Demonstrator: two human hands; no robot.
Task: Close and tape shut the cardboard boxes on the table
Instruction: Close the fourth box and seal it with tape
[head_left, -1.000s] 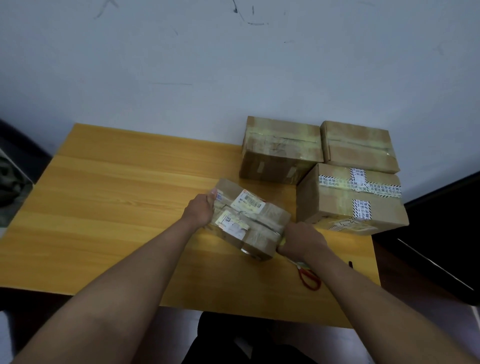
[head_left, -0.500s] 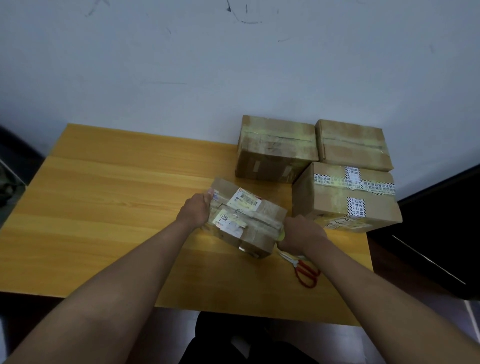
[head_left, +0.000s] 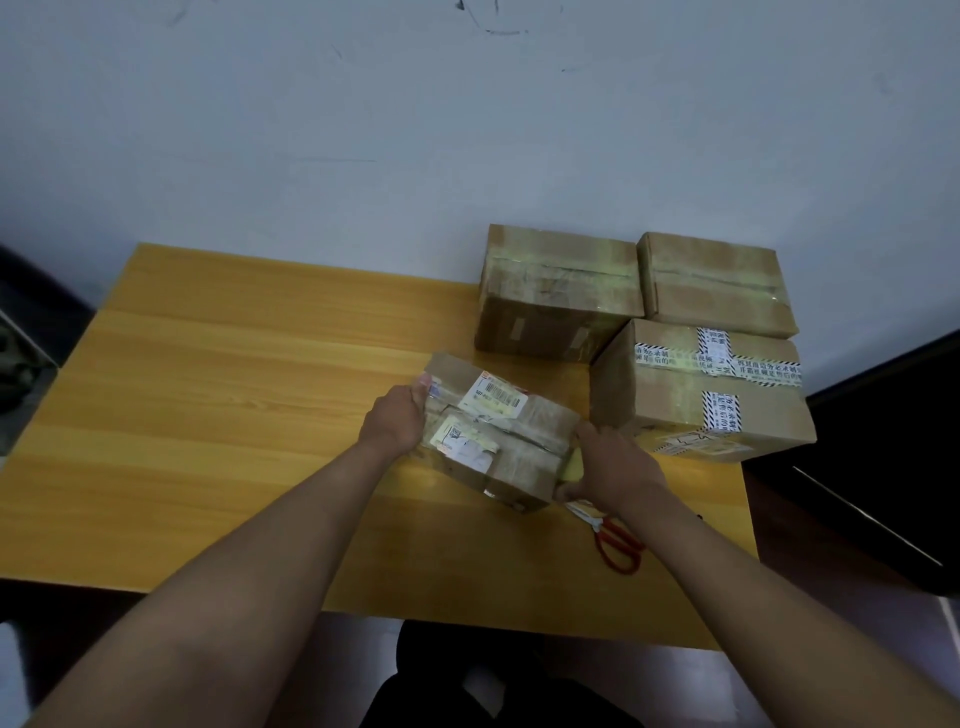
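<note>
A small cardboard box (head_left: 511, 447) with white shipping labels and clear tape across its top sits mid-table, turned at an angle. My left hand (head_left: 395, 423) grips its left end. My right hand (head_left: 613, 467) holds its right end, fingers curled at the lower corner. Three larger closed boxes stand behind and to the right: a plain one (head_left: 556, 296), a second plain one (head_left: 717, 283) at the back right, and one with black-and-white printed tape (head_left: 701, 395) nearest my right hand.
Red-handled scissors (head_left: 618, 545) lie on the wooden table (head_left: 234, 415) just under my right wrist, near the front right corner. A pale wall rises behind the table. Dark furniture stands at the right, beyond the table's edge.
Both hands stay on the small box. The box has shifted slightly on the table and the view has drifted a little.
</note>
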